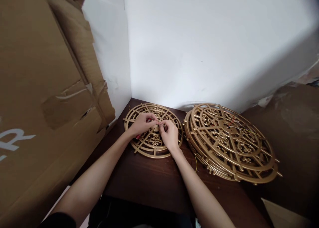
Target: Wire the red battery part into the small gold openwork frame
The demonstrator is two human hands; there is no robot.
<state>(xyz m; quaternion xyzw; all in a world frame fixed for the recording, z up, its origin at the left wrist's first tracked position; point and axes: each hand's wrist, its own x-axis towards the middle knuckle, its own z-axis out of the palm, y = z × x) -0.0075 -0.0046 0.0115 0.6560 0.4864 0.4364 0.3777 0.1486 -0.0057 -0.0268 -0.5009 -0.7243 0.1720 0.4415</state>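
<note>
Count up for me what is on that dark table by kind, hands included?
Single gold lattice disc under the hands: 1
Stack of gold lattice discs: 1
Hands, left hand and right hand: 2
Total: 4

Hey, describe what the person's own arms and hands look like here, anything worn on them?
Both forearms are bare, and the left hand and right hand wear no gloves. No rings, watch or bracelet show on either. A dark sleeve edge appears high on the left arm, at the bottom of the picture.
</note>
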